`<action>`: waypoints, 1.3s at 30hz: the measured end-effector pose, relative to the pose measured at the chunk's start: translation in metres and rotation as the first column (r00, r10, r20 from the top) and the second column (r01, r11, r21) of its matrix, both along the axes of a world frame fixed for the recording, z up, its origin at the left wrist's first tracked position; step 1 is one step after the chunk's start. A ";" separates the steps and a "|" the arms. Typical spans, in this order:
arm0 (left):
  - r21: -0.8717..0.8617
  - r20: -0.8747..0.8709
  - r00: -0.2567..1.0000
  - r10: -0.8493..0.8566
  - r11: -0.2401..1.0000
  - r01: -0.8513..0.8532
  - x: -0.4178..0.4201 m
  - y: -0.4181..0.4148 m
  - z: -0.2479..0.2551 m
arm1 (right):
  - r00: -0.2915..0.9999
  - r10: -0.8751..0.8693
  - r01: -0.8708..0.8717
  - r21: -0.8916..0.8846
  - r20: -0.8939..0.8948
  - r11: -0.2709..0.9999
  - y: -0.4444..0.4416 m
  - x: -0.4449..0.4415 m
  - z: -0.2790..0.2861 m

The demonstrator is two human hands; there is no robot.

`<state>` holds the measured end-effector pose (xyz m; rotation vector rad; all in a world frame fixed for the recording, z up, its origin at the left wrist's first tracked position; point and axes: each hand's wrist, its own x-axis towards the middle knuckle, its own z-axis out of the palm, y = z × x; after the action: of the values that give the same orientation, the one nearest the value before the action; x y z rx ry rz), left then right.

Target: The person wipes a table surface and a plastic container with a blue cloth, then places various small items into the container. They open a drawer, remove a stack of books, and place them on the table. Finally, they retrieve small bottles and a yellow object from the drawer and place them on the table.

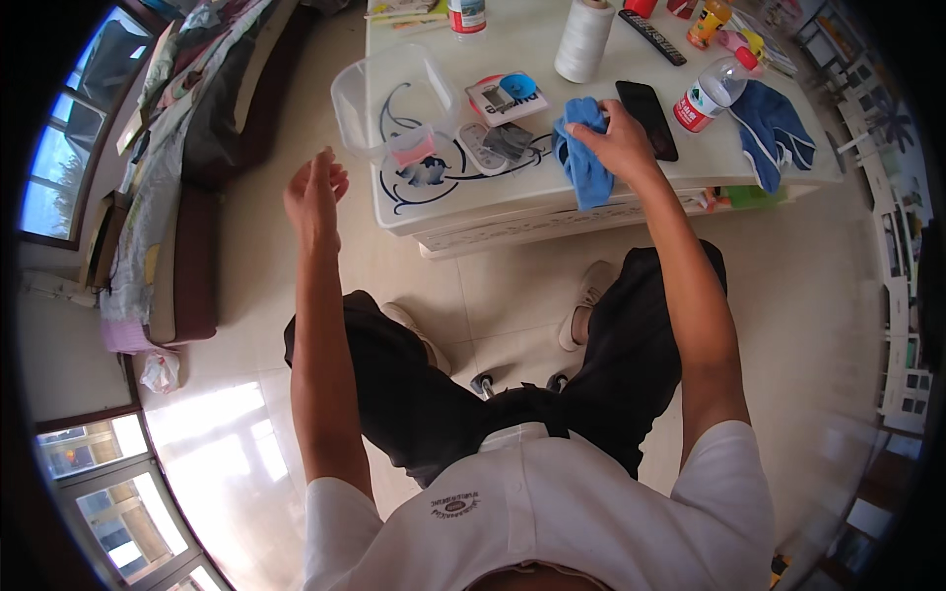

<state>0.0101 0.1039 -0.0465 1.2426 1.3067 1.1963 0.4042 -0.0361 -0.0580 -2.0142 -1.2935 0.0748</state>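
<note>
My right hand [624, 140] grips a crumpled light-blue cloth [584, 166] at the front of a white table [510, 193], and part of the cloth hangs over the edge. A black smartphone [649, 122] lies just right of that hand. My left hand [316, 198] is raised off the table's left corner with its fingers curled; whether anything small is between them cannot be seen. Near it stands a clear plastic container [347, 100], with a pink item [414, 151] by its front wall. Between the hands lie a pale oval object [477, 150] and a small grey piece [508, 140].
Behind these are a flat box with a blue round piece [517, 86] and a large white thread cone [585, 44]. To the right are a remote control [653, 37], a red-capped plastic bottle [709, 96] and a dark-blue cloth [772, 133]. A covered sofa [196, 266] stands left.
</note>
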 end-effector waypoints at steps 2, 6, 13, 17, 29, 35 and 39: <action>0.027 -0.007 0.999 -0.037 0.999 0.038 -0.004 -0.010 0.002 | 0.970 -0.037 0.047 -0.036 0.242 0.998 -0.003 -0.005 0.003; 0.233 -0.254 0.967 0.018 0.972 0.043 -0.004 -0.022 0.008 | 0.968 0.128 -0.152 0.102 0.215 0.983 -0.013 -0.044 0.026; 0.397 -0.475 0.879 0.042 0.902 0.171 0.032 -0.048 0.028 | 0.953 0.209 -0.202 -0.057 0.220 0.978 0.014 -0.092 0.002; 0.520 -0.607 0.787 0.108 0.804 0.291 0.027 -0.043 0.017 | 0.968 0.184 -0.193 0.038 0.169 0.980 0.023 -0.089 -0.007; 0.311 -0.599 0.799 -0.064 0.900 0.305 0.029 -0.033 0.020 | 0.965 0.154 -0.135 0.099 -0.210 0.986 0.019 -0.080 -0.017; 0.305 -0.614 0.786 -0.078 0.895 0.327 0.022 -0.040 0.028 | 0.783 0.344 -0.233 0.269 -0.518 0.935 0.000 -0.070 0.016; 0.319 -0.621 0.780 -0.074 0.885 0.338 0.022 -0.047 0.033 | 0.794 0.546 -0.455 0.332 -0.268 0.826 0.038 -0.094 0.078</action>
<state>0.0319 0.0564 -0.0131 2.1585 1.3229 0.9736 0.3100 0.0018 0.0195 -1.3162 -1.4828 0.4810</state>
